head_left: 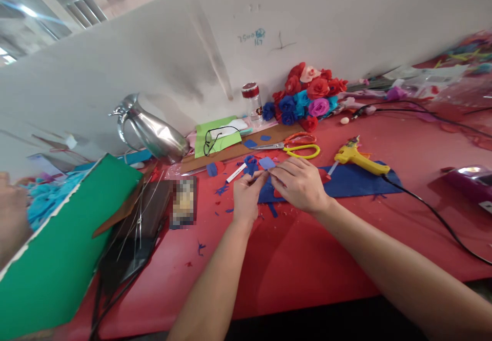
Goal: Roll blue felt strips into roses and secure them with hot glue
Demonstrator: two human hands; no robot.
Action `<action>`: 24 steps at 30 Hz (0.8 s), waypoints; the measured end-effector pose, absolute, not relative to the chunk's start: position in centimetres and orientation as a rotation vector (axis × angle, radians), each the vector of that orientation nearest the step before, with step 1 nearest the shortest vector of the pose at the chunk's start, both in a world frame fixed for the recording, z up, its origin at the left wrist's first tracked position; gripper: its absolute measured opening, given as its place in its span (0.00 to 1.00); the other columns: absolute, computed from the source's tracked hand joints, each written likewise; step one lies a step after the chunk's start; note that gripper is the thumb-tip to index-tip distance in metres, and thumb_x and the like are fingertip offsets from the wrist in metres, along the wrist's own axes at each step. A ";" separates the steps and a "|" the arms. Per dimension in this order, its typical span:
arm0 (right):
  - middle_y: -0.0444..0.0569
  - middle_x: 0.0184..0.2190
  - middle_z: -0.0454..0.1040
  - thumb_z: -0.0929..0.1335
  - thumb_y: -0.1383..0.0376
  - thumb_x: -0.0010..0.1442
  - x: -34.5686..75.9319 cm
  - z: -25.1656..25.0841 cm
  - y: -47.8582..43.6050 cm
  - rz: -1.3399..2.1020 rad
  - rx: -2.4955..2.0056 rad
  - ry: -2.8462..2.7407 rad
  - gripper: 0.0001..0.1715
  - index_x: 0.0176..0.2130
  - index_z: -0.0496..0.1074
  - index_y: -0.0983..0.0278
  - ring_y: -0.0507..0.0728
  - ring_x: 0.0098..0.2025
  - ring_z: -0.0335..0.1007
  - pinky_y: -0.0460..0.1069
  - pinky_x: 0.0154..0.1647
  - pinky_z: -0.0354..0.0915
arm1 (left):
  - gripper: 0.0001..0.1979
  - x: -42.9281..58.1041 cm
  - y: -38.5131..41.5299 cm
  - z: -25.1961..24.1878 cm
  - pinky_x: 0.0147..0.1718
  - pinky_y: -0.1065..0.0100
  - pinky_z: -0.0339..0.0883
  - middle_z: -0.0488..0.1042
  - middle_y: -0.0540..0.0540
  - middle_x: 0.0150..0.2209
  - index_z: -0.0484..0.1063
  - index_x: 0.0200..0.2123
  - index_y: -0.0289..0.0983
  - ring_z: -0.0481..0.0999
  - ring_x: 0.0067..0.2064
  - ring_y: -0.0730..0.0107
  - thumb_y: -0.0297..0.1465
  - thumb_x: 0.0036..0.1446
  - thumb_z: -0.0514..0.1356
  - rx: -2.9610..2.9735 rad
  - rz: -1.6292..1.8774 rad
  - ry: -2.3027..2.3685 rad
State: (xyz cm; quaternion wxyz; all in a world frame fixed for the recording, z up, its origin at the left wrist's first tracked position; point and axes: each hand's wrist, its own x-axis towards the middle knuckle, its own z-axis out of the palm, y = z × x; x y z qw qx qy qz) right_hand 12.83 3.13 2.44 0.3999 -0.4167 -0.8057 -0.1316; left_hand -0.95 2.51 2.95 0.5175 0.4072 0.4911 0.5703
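Observation:
My left hand [246, 197] and my right hand [300, 184] meet at the middle of the red table [307, 259], fingers pinched together on a small blue paper piece [266, 163]. A small blue paper flower [250, 165] lies just beyond my left fingertips. Under my hands lies a dark blue sheet [353, 182]. A yellow glue gun [359, 160] rests on that sheet to the right. Orange and yellow scissors [295, 145] lie just past my hands.
A bunch of red, blue and pink paper roses [307, 95] leans on the white wall. A steel jug [151, 133], a jar [251, 100], a green board [65, 248], thin wires [134, 223] and the gun's black cord [434, 213] lie around. Another person's hand [11, 213] shows far left.

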 end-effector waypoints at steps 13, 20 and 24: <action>0.50 0.32 0.80 0.65 0.70 0.58 12.5 2.3 3.3 -0.014 -1.047 -1.921 0.12 0.33 0.79 0.62 0.57 0.34 0.73 0.52 0.40 0.69 | 0.09 -0.9 2.7 2.9 0.25 0.74 0.53 0.64 0.57 0.16 0.77 0.22 0.34 0.55 0.20 0.82 0.32 0.34 0.68 0.832 1.379 1.187; 0.47 0.32 0.80 0.66 0.68 0.56 12.3 2.0 3.4 0.278 -1.137 -1.786 0.11 0.33 0.79 0.59 0.57 0.35 0.75 0.50 0.40 0.70 | 0.08 -0.8 2.5 3.3 0.28 0.73 0.56 0.64 0.56 0.16 0.75 0.21 0.34 0.60 0.22 0.80 0.32 0.34 0.67 0.832 1.369 1.228; 0.47 0.32 0.80 0.67 0.68 0.56 12.4 2.0 3.4 0.222 -1.145 -1.827 0.10 0.33 0.79 0.59 0.57 0.35 0.75 0.51 0.40 0.70 | 0.07 -0.8 2.5 3.3 0.29 0.73 0.57 0.66 0.55 0.17 0.76 0.21 0.34 0.62 0.23 0.79 0.32 0.36 0.67 0.847 1.358 1.228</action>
